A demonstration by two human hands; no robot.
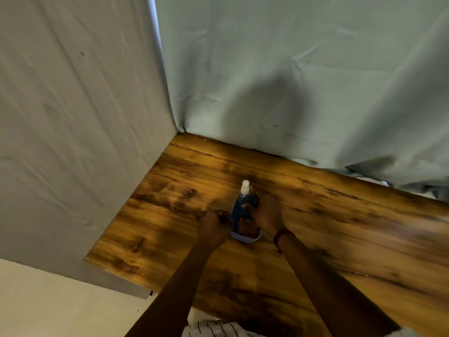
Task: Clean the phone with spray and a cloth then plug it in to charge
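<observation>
A phone in a light blue case (246, 235) lies on the wooden table (340, 227), its dark screen reflecting the wood. My left hand (213, 227) is curled against the phone's left edge and seems to grip it. A small spray bottle (245, 190) with a white cap and blue label stands upright at the phone's far end. My right hand (266, 215) is wrapped around the bottle's lower body from the right. The picture is blurred around both hands, so the exact finger contact is hard to make out.
Pale grey-green fabric hangs as a backdrop behind the table (291, 81) and along its left side (73, 117). The table's left edge (116, 273) drops to a light floor. A red band is on my right wrist (281, 235).
</observation>
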